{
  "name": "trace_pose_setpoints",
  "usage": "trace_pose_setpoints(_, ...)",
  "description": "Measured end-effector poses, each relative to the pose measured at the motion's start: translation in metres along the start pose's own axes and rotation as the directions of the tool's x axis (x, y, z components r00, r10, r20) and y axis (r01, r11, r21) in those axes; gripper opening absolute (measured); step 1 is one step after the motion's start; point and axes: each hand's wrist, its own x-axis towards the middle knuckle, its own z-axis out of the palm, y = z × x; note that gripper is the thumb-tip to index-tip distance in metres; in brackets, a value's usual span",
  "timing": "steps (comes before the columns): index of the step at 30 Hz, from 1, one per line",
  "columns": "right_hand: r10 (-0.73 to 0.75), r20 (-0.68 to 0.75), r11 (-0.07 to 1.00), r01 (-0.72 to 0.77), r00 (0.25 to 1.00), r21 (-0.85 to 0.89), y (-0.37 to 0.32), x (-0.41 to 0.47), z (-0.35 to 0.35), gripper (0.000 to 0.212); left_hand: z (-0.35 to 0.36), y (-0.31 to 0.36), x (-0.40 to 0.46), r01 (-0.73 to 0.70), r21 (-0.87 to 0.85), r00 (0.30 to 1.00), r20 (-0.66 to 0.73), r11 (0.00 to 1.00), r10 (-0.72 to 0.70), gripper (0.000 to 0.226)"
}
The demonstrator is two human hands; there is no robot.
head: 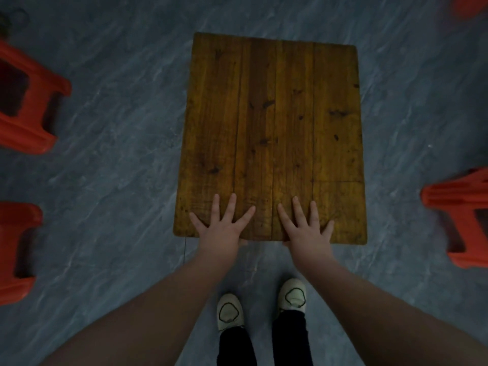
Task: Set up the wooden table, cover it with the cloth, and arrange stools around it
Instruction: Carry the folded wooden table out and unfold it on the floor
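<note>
Table point(272, 128) stands mid-frame on the grey floor point(118, 128), plank top facing up, so the set-up step looks done or nearly so; legs are hidden under the top, can't confirm they're locked. Left hand point(220, 228) and right hand point(307, 228) both lie flat on the worktop's near edge, fingers straight & spread apart, pressing down, gripping nothing. Thumbs seem to hook under the edge, but that's hard to tell.

Progress, as a judgement: approx. one of three steps done. No cloth visible anywhere in frame, so covering isn't started. Stools aren't arranged yet.

Count:
- table: 1
- stools, red plastic: 3 sure. One at upper left point(29, 101), one at lower left point(15, 252), one at right edge point(459, 217). All well apart from the table, all cut off by the frame; at least two look tipped on their sides.
- a 4th red shape at top right corner point(472, 6), prob. another stool, too little showing to say.
- hands: 2, both on the worktop
- feet in pale shoes point(229, 310): 2, just below the table's near edge.
</note>
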Motion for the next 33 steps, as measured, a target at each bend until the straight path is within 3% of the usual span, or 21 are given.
trace_pose_setpoints(33,-0.007,-0.070,0.997,0.012,0.998,0.071,0.045,0.238,-0.191,0.093,-0.213,-0.010,0.221,-0.009,0.000,0.999,-0.037,1.000,0.009,0.075)
